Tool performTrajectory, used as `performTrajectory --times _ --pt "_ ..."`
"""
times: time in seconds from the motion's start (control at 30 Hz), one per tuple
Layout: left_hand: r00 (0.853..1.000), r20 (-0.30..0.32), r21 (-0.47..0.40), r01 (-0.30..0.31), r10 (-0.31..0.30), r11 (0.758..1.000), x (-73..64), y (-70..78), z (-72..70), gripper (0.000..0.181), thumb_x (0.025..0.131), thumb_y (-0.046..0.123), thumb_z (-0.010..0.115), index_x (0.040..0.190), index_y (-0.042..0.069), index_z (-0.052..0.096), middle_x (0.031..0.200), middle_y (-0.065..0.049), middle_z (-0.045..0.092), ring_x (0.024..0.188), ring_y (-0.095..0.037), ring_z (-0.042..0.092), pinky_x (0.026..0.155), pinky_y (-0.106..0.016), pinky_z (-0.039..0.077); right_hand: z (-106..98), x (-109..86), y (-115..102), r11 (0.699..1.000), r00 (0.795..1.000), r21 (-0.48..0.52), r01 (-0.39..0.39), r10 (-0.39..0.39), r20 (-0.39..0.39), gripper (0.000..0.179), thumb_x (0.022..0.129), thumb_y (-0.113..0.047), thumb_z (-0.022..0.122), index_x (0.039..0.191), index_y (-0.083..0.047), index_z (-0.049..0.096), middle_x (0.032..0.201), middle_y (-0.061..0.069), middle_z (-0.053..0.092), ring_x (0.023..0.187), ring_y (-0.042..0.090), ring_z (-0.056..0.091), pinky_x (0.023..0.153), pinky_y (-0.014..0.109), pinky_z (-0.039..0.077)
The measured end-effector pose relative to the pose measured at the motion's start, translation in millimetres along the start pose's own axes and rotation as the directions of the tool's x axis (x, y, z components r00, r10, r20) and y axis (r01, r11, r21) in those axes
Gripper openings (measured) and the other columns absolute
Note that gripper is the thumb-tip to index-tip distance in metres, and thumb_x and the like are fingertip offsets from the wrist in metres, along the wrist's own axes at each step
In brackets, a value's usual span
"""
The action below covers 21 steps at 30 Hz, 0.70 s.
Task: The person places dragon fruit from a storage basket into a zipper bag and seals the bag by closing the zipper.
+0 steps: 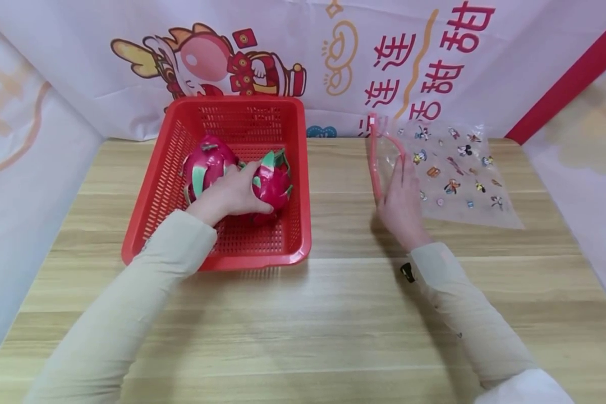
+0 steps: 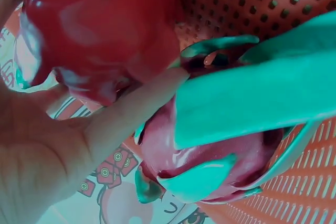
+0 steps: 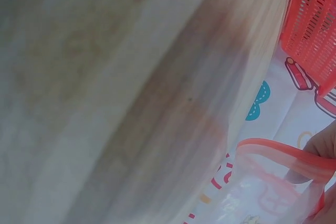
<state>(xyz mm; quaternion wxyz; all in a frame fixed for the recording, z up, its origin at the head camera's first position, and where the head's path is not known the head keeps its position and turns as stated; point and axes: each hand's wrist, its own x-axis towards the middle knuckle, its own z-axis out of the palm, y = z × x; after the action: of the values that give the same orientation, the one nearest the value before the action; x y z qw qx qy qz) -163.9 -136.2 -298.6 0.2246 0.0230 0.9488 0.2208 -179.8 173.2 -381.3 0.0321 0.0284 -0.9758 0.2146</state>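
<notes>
Inside a red plastic basket (image 1: 303, 235) lie two dragon fruits with green scales. My left hand (image 1: 236, 191) grips the right dragon fruit (image 1: 274, 185), thumb on its near side and fingers over its far side. Close beside that hand is the left dragon fruit (image 1: 209, 160). In the left wrist view, the gripped fruit (image 2: 105, 30) fills the top, and the other fruit (image 2: 210, 156) sits lower right. My right hand (image 1: 401, 199) pinches the pink rim of a clear zip bag (image 1: 454, 174) printed with cartoon figures. The bag's mouth gapes in the right wrist view.
The basket and bag rest on a wooden table (image 1: 283, 336). A printed white cloth (image 1: 333, 67) hangs behind the table. A small black object (image 1: 407, 272) shows by the right sleeve.
</notes>
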Motion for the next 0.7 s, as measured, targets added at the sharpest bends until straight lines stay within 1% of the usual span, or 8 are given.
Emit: performTrajectory --times 0.1,0.2,0.23,0.33,0.4,0.5,0.57,0.7 --pt "0.998 -0.056 0.004 0.002 -0.002 1.0 -0.5 0.4 -4.0 0.092 0.074 0.032 0.077 0.149 0.019 0.025 0.141 -0.021 0.036 0.126 -0.038 0.037 0.098 -0.061 0.045 0 -0.5 -1 1.0 1.0 0.002 0.005 -0.005 0.003 0.086 0.086 -0.003 0.052 0.151 0.002 -0.003 0.161 0.016 -0.011 0.149 0.036 0.001 0.122 0.05 0.009" --pt "0.997 -0.082 0.026 -0.011 0.013 1.0 -0.2 3.6 -7.6 0.083 0.077 0.03 0.075 0.146 0.017 0.031 0.138 -0.019 0.039 0.125 -0.036 0.039 0.098 -0.061 0.045 -1 -0.8 -2 1.0 1.0 0.007 -0.005 0.005 0.017 0.086 0.087 -0.003 0.052 0.152 0.0 -0.005 0.161 0.014 -0.013 0.15 0.034 0.0 0.122 0.05 0.009" --pt "0.996 -0.086 0.034 -0.014 0.017 0.999 0.0 4.8 -8.4 0.083 0.077 0.029 0.075 0.146 0.016 0.032 0.138 -0.019 0.04 0.125 -0.036 0.038 0.098 -0.06 0.045 -1 -1.0 -2 1.0 1.0 0.008 -0.011 0.01 0.02 0.087 0.087 -0.004 0.052 0.152 -0.001 -0.005 0.161 0.013 -0.014 0.15 0.034 0.0 0.121 0.05 0.009" --pt "0.998 -0.06 0.071 -0.023 0.028 0.997 0.8 8.4 -8.7 0.082 0.08 0.03 0.072 0.149 0.014 0.031 0.139 -0.021 0.039 0.126 -0.037 0.037 0.099 -0.06 0.044 -2 -1.4 -3 1.0 0.999 0.006 -0.026 0.026 0.024 0.087 0.088 -0.005 0.053 0.152 -0.002 -0.005 0.161 0.011 -0.014 0.15 0.033 0.0 0.121 0.051 0.011" --pt "0.998 -0.054 0.091 -0.024 0.029 0.996 1.0 9.7 -8.3 0.08 0.081 0.031 0.069 0.149 0.014 0.031 0.139 -0.024 0.037 0.126 -0.038 0.037 0.1 -0.061 0.044 -2 -1.5 -3 1.0 0.999 0.001 -0.028 0.028 0.021 0.086 0.089 -0.007 0.054 0.152 -0.002 -0.004 0.161 0.012 -0.013 0.15 0.033 0.001 0.121 0.051 0.012" --pt "0.999 -0.037 0.098 -0.012 0.016 0.995 0.2 9.8 -7.0 0.08 0.083 0.033 0.067 0.15 0.016 0.029 0.141 -0.026 0.031 0.127 -0.04 0.035 0.1 -0.062 0.043 -2 -1.9 -4 1.0 1.0 0.0 -0.022 0.022 0.019 0.085 0.089 -0.007 0.053 0.152 -0.001 -0.004 0.161 0.013 -0.012 0.15 0.033 0.001 0.121 0.051 0.012" --pt "1.0 -0.015 0.091 0.003 -0.001 0.996 -0.6 9.4 -5.8 0.084 0.082 0.035 0.069 0.152 0.019 0.025 0.144 -0.028 0.026 0.129 -0.042 0.032 0.099 -0.064 0.042 -2 -2.2 -4 1.0 1.0 0.001 -0.017 0.017 0.019 0.085 0.089 -0.006 0.053 0.152 -0.001 -0.004 0.161 0.013 -0.012 0.15 0.033 0.0 0.121 0.051 0.012" --pt "0.997 0.062 0.055 0.038 -0.042 0.998 -2.8 8.6 -2.5 0.1 0.079 0.039 0.073 0.154 0.023 0.009 0.148 -0.03 0.014 0.132 -0.047 0.029 0.101 -0.065 0.04 -2 -2.8 -6 1.0 1.0 0.004 -0.017 0.017 0.023 0.086 0.088 -0.005 0.053 0.152 -0.001 -0.006 0.161 0.013 -0.014 0.15 0.033 0.0 0.121 0.05 0.011"
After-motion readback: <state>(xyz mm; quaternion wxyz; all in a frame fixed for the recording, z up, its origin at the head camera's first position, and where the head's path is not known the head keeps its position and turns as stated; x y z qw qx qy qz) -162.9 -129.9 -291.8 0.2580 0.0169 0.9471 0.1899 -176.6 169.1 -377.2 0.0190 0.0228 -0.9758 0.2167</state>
